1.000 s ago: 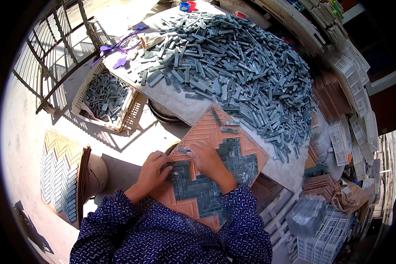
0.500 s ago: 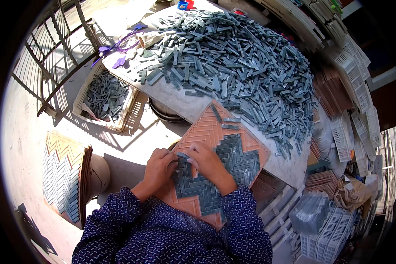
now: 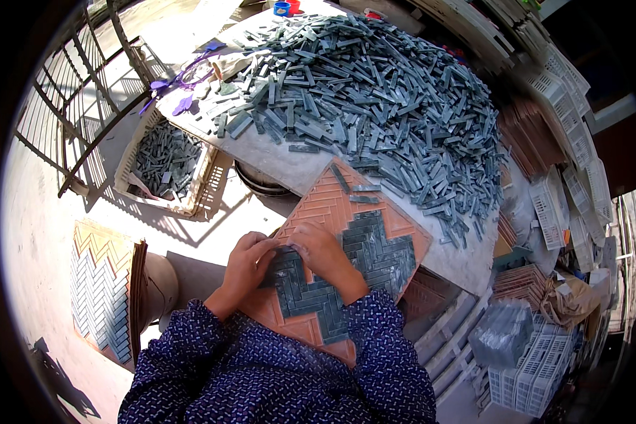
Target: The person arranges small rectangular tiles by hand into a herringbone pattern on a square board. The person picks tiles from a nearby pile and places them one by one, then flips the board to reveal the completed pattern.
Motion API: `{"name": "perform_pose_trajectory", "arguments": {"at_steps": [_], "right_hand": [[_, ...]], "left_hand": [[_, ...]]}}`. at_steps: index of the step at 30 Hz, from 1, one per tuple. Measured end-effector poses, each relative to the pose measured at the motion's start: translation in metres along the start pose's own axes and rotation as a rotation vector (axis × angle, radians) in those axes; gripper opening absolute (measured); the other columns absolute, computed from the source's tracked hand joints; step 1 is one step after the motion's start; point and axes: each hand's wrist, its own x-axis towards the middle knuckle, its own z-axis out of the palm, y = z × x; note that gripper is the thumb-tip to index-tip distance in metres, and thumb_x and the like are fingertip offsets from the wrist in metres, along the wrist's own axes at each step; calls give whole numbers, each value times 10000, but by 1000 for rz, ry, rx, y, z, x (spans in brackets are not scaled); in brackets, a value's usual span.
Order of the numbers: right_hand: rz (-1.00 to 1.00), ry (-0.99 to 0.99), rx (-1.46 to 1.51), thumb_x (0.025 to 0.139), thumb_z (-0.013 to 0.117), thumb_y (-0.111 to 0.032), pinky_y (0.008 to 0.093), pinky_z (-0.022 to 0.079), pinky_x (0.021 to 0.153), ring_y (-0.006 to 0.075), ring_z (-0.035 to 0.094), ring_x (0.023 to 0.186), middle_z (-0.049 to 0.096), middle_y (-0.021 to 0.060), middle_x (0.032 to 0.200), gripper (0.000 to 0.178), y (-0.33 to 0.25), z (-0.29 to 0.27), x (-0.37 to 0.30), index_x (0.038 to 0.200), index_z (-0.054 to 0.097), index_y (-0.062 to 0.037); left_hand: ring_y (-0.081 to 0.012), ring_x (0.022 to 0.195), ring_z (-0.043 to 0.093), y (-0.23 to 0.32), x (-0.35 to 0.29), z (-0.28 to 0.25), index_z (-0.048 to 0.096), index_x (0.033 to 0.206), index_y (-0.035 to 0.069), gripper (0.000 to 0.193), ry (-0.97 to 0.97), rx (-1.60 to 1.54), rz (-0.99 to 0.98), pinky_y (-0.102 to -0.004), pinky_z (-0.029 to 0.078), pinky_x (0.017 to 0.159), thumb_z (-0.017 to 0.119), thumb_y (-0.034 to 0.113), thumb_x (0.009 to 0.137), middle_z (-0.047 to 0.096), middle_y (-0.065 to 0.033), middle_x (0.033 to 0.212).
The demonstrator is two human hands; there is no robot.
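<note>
An orange herringbone-grooved mould tray (image 3: 316, 203) lies tilted in front of me, its far corner on the table. Dark grey-green stone strip tiles (image 3: 383, 247) fill much of its grooves. My left hand (image 3: 246, 272) is closed at the tray's left side, its fingers curled and the thumb reaching toward the other hand. Opposite it, my right hand (image 3: 323, 253) pinches at the same spot, its fingertips meeting the left ones. The strip tile between them is mostly hidden by the fingers. Several loose strips (image 3: 364, 199) rest on the tray's far part.
A big heap of strip tiles (image 3: 396, 113) covers the table (image 3: 261, 159). At left stand a cream crate of strips (image 3: 168, 159) and a filled herringbone panel (image 3: 102, 290) against a bucket (image 3: 161, 290). White crates (image 3: 526, 374) and stacked orange trays (image 3: 519, 284) stand at right.
The strip in my right fingers, plainly visible before, is now mostly covered. Both hands have shifted slightly left and closed in at the tray's left side.
</note>
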Motion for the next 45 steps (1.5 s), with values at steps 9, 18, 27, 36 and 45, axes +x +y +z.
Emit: {"name": "perform_pose_trajectory", "arguments": {"at_steps": [9,18,27,36,45], "right_hand": [[417,405,87,827,610,-14,271,477,627,172,616,692,651,118,848,123,-1,-54,-58,937,658,11],[497,440,105,817,652,-59,314,488,617,215,619,683,635,126,832,130,-15,-38,-76,931,641,4],[456,474,46,811,659,-79,355,499,636,290,630,720,620,141,845,162,-8,-37,-59,959,633,-19],[339,413,-323,806,608,-104,396,482,740,316,595,892,591,117,976,181,50,-57,-9,974,639,-44],[337,324,50,820,628,-77,330,497,688,228,620,804,615,113,867,159,7,-62,12,950,591,5]], "left_hand": [[-282,898,563,10,5,-3,641,929,49,190,-53,157,119,-372,479,755,658,46,739,592,-86,930],[-258,809,527,4,7,2,614,845,68,175,-232,242,284,-340,460,725,604,40,672,538,-67,823],[-300,1099,524,19,19,12,655,1030,91,340,-131,247,301,-395,436,944,631,16,699,605,-97,1082],[-306,1264,438,0,12,13,634,1152,128,463,-262,196,305,-429,381,1033,672,29,701,521,-75,1307],[-277,1375,305,9,3,3,387,1412,167,730,-392,241,251,-504,222,1122,699,134,752,389,-67,1447]]}}
